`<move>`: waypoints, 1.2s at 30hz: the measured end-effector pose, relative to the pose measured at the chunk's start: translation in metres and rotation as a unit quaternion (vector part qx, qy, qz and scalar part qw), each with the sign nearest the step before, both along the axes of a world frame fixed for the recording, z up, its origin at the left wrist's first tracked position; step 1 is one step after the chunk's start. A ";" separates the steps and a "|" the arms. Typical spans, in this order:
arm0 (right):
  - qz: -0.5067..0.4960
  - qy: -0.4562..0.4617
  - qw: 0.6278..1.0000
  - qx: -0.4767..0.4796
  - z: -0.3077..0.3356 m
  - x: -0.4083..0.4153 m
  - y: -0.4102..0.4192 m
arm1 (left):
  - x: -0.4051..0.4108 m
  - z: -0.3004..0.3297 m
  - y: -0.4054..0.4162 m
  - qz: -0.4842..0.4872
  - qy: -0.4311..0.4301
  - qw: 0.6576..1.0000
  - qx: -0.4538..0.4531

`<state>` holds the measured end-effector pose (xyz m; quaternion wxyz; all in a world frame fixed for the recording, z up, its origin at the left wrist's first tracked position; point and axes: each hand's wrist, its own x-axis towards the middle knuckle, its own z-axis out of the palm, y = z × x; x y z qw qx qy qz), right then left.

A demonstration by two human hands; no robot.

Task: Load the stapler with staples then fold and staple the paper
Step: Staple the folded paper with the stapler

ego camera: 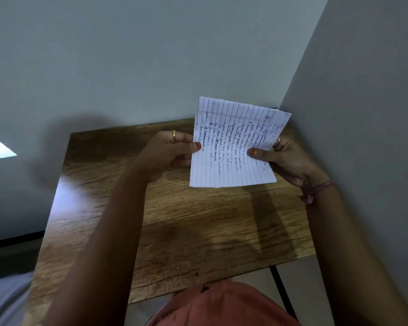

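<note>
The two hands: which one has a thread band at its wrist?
The right hand: a pinkish thread band circles its wrist; the left hand has none.

Below each grip the bench (174, 220) lies bare. A wall (363, 90) stands close beside the right grip (290, 158); another rises just beyond the held paper (233, 142).
</note>
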<state>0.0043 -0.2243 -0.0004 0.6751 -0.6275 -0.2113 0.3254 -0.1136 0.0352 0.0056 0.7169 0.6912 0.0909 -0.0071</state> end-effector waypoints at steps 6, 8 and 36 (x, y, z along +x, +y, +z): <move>-0.001 -0.036 0.999 0.009 0.003 -0.008 -0.003 | -0.002 0.001 -0.006 -0.015 -0.002 0.999 -0.037; 0.004 -0.037 0.999 -0.013 0.004 -0.009 -0.004 | -0.003 0.002 -0.007 -0.015 -0.002 0.999 -0.039; 0.072 0.075 0.994 -0.031 -0.015 0.019 -0.024 | 0.008 0.016 -0.021 0.075 0.077 0.991 0.082</move>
